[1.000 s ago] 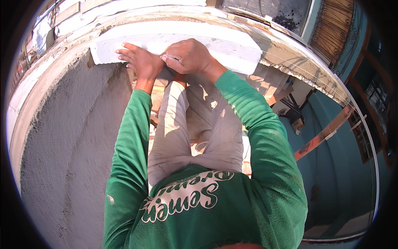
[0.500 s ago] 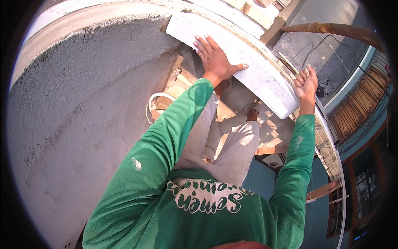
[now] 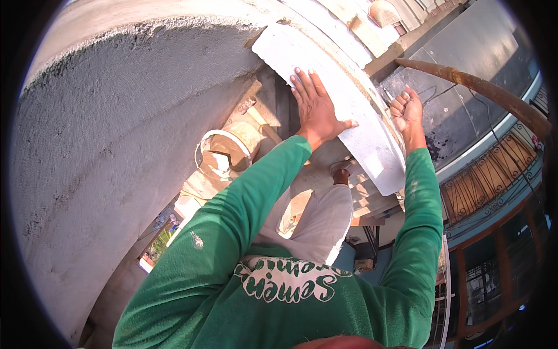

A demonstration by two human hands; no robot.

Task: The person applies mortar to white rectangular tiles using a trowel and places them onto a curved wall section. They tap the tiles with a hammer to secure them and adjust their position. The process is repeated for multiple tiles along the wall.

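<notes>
A long white block [image 3: 372, 142], like lightweight concrete, lies along the top of a curved wall edge. My left hand [image 3: 318, 110] presses on it with fingers spread and thumb stretched toward the block's near end. Just beyond the outer side of the block, my right hand [image 3: 408, 112] is raised with its fingers curled in. Whatever those fingers may hold is hidden. Below my left forearm, a hammer [image 3: 260, 116] with a wooden handle lies beside a white bucket [image 3: 249, 139].
A rough grey plastered wall [image 3: 104, 139] curves along the left. On the right, a brown pole [image 3: 447, 72] slants over a dark grey surface with a loose black cable. Railings with scrollwork [image 3: 488, 168] stand lower down at the right. My legs [image 3: 325, 218] are below the block.
My view has shifted, bringing more of the bucket into sight. My right hand has moved away from the block's near end, along its outer side. The left hand stays spread on the block.
</notes>
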